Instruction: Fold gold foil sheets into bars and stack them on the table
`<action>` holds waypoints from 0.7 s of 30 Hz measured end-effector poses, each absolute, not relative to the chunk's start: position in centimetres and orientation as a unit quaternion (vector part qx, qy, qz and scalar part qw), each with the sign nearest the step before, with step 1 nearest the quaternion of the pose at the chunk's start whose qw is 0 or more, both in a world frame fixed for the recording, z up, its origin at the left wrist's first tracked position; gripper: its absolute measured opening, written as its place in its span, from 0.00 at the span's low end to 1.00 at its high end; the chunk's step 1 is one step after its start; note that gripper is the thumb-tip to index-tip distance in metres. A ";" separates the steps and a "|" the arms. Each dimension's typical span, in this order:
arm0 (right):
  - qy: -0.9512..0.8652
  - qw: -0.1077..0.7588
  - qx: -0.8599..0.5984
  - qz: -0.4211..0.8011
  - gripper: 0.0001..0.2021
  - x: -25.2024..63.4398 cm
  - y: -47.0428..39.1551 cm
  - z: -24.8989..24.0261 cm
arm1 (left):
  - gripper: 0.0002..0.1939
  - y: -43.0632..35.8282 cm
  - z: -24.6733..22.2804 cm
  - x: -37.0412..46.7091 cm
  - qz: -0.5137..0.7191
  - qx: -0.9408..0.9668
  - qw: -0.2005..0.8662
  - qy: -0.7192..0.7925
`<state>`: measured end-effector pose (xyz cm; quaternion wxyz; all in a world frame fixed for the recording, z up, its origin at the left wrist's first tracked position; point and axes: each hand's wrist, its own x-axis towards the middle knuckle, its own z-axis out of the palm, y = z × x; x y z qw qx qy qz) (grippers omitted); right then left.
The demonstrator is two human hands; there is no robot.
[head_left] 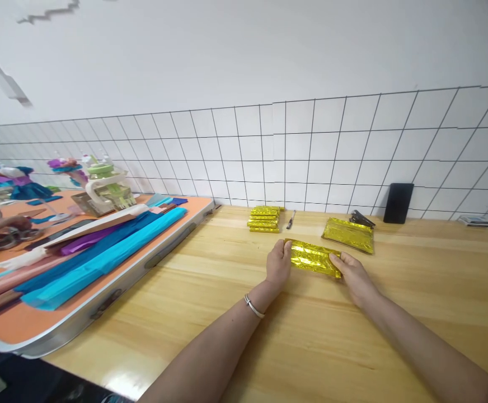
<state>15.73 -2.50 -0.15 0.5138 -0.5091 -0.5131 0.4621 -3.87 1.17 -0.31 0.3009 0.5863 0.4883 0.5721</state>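
Between my two hands I hold a creased sheet of shiny gold foil paper (313, 258) just over the wooden table. My left hand (278, 262) grips its left end, thumb on top. At the right end, my right hand (354, 275) pinches the edge between thumb and fingers. Beyond it on the table lies a stack of flat gold foil sheets (348, 234), to the right. Farther left sits a pleated gold foil bundle (264, 219), with a pen (290, 220) beside it. A black stapler-like tool (362, 219) rests behind the flat stack.
A black slab-like object (398, 203) leans against the tiled wall. On the left, an orange-topped folding table (193, 215) bears rolls of coloured paper (113, 268), a green-lidded jug (105, 187) and paper flowers. Another person's hand (15, 222) is near scissors (6, 240) there.
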 end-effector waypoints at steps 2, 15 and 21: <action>-0.479 0.529 -0.524 0.466 0.18 15.2 -2.7 -0.4 | 0.17 1.0 -0.7 -3.5 0.579 0.573 0.288 0.503; -0.556 0.523 -0.554 0.332 0.16 15.3 -3.0 -1.2 | 0.16 1.4 -2.2 -3.2 0.566 0.557 0.313 0.522; -0.570 0.530 -0.555 0.292 0.17 16.6 -2.6 -0.6 | 0.16 1.8 -2.0 -3.8 0.565 0.558 0.339 0.505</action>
